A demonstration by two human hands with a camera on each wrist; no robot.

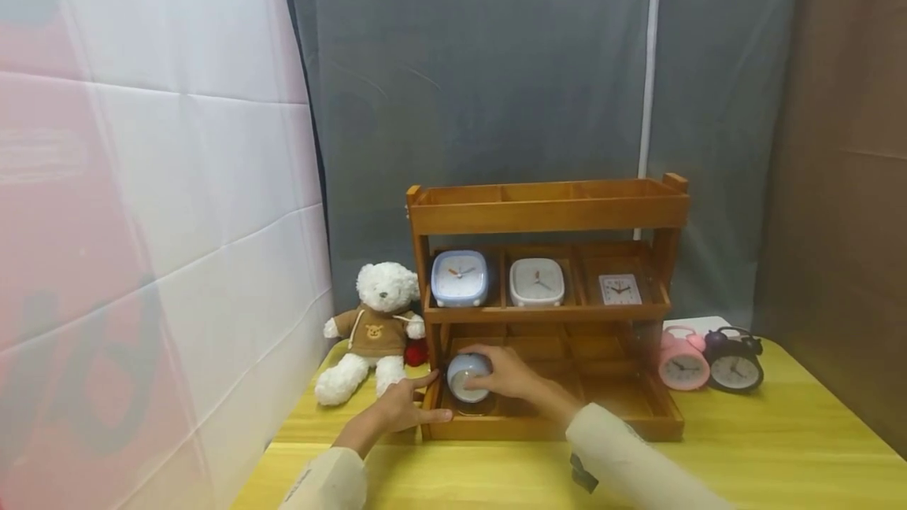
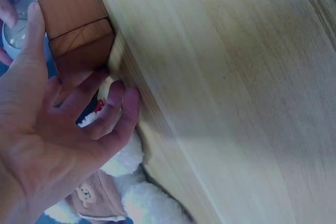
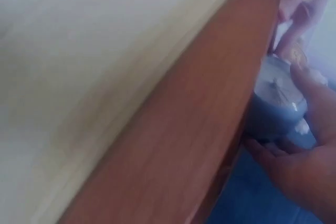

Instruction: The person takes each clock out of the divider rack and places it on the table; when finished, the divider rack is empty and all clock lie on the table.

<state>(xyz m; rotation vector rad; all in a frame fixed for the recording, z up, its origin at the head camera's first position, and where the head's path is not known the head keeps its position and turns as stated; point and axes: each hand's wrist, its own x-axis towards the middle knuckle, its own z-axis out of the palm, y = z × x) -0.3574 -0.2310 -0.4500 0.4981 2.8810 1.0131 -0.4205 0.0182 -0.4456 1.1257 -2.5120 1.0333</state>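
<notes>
A small round blue alarm clock (image 1: 460,375) with a pale face sits in the left front compartment of the wooden shelf's (image 1: 553,429) lowest tier. My right hand (image 1: 512,375) grips it, fingers over the top and thumb across the face. In the right wrist view, the same clock (image 3: 277,95) lies between thumb and fingers, close behind the front rail. My left hand (image 1: 405,406) is at the shelf's lower left corner, its thumb stretched along the front and its other fingers by the side. The left wrist view shows those fingers (image 2: 128,111) loosely bent beside the corner.
The middle tier holds a blue clock (image 1: 459,279), a white clock (image 1: 536,282) and a small square clock (image 1: 620,290). A white teddy bear (image 1: 375,333) sits left of the shelf. Pink (image 1: 683,363) and black (image 1: 735,367) twin-bell clocks stand right on the yellow table (image 1: 808,431).
</notes>
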